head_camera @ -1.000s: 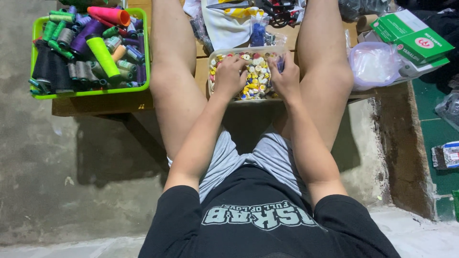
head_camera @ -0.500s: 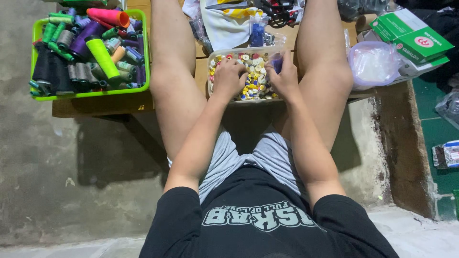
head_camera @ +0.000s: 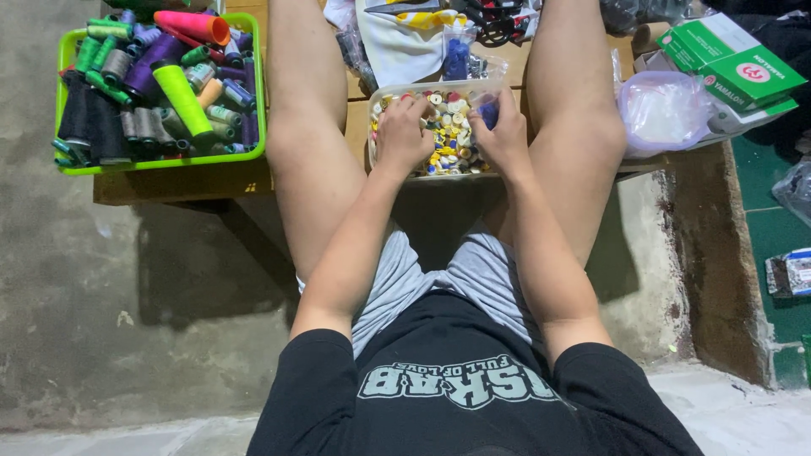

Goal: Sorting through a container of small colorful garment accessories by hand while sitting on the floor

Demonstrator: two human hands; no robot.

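A clear plastic tub (head_camera: 376, 156) full of mixed coloured buttons (head_camera: 448, 139) sits between my knees on a wooden board. My left hand (head_camera: 401, 135) rests in the left side of the tub, fingers curled down into the buttons. My right hand (head_camera: 503, 131) is at the tub's right side, fingers pinched on a small clear bag of blue buttons (head_camera: 487, 110). Whether the left hand holds any button is hidden by its fingers.
A green basket (head_camera: 160, 162) of thread cones stands at the left on the board. Another small bag of blue buttons (head_camera: 457, 57) lies behind the tub. A lilac plastic bag (head_camera: 663, 110) and green boxes (head_camera: 731, 67) lie at the right. Concrete floor lies below.
Both hands have shifted slightly inside the tub; the right hand has closed more around the small blue bag. The tub and basket stay in place.
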